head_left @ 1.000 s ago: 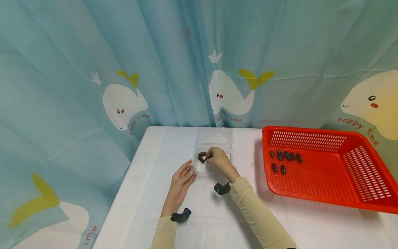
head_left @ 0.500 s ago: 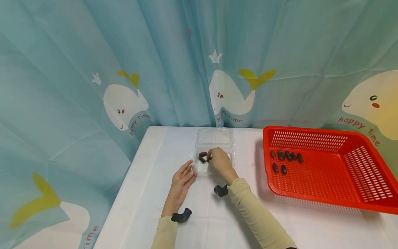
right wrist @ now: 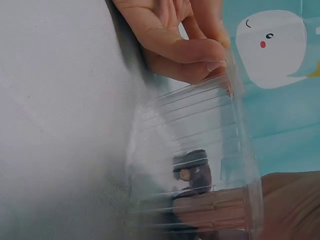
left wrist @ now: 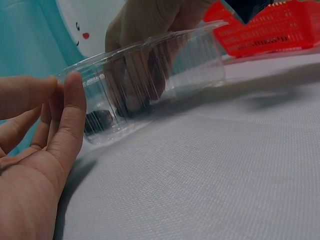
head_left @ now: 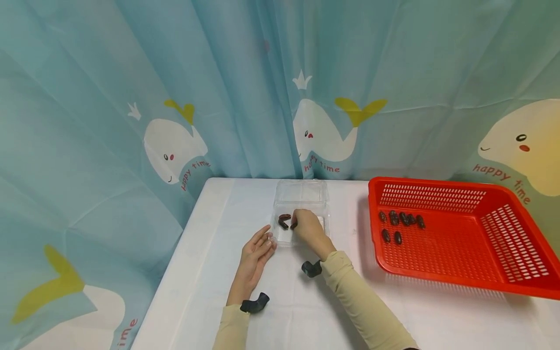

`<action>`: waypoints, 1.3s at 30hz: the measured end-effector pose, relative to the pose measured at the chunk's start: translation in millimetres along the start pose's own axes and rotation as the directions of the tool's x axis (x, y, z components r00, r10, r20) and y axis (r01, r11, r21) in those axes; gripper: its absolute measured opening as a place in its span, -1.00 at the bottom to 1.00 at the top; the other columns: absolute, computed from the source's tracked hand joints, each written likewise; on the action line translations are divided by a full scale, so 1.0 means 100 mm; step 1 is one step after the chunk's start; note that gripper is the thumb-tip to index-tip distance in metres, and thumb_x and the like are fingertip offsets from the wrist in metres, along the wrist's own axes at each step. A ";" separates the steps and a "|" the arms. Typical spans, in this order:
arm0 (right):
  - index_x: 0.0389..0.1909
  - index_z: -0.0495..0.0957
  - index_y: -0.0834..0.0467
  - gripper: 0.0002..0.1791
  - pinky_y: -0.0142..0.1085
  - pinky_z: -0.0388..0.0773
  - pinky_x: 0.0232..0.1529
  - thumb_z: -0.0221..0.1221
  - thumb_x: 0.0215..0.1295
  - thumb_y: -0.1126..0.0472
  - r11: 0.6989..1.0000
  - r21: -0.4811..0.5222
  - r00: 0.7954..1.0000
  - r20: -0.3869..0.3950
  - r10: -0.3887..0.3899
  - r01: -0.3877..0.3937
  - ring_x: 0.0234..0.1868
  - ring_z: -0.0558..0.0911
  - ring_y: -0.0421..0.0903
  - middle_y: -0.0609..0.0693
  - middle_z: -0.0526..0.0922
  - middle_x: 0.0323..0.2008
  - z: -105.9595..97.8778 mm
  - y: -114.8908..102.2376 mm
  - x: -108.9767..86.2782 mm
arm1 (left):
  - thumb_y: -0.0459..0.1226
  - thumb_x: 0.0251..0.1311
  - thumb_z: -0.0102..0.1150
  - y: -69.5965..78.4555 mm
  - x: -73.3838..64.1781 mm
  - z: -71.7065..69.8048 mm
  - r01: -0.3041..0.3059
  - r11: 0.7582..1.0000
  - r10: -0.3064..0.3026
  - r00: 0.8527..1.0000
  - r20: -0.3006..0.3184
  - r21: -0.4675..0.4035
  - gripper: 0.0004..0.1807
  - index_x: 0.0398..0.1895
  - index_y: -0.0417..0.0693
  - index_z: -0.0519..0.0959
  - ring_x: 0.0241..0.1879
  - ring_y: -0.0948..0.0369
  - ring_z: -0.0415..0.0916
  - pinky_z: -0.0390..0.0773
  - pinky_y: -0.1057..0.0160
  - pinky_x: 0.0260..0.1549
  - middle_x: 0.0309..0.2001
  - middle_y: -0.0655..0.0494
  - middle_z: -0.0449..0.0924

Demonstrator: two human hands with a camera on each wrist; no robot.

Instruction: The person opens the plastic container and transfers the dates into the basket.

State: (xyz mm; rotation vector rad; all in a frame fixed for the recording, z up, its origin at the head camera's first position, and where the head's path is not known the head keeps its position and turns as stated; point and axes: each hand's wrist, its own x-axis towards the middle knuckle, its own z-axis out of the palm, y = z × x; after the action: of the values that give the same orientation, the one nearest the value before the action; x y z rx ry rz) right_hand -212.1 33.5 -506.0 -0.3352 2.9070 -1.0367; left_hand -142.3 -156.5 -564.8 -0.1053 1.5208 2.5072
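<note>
A clear hinged plastic box [head_left: 302, 192] stands near the table's back edge, its lid tipped back. My left hand [head_left: 255, 253] pinches the near left corner of its rim between thumb and finger, plain in the left wrist view. Inside the box, two dark brown dates [head_left: 284, 224] lie at the left. My right hand [head_left: 309, 232] reaches down into the box, fingertips low over its floor, holding another date [head_left: 293, 226] just right of those two. Through the ribbed wall [right wrist: 172, 107], the right wrist view shows the dates close to my right fingertips.
On the right a large red plastic basket [head_left: 446, 253] holds several dates [head_left: 394, 218] in its left part. A white cloth covers the table [head_left: 280, 296]. A blue whale-print curtain [head_left: 245, 97] hangs right behind it.
My right hand has shifted slightly, lowering the date it holds beside the two others in the box. The left hand keeps its place at the box corner.
</note>
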 end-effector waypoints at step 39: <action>-0.08 0.55 0.33 -0.71 -0.39 0.63 -0.17 0.25 0.15 0.42 0.824 0.530 0.965 0.251 0.073 -0.200 -0.19 0.59 -0.11 0.12 0.62 -0.13 -0.42 0.16 -0.08 | -0.45 0.49 0.09 0.00 0.00 0.00 -0.008 1.000 0.008 1.000 0.002 0.025 -0.38 0.57 -0.18 0.26 0.12 0.28 0.50 0.65 0.38 0.20 0.14 0.09 0.41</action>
State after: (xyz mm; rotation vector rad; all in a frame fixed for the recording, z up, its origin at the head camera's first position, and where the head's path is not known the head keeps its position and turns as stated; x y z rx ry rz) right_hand -211.6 73.1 -484.1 -0.1877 2.2590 -1.6228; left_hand -142.0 -157.1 -564.5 -0.0926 1.5542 2.4932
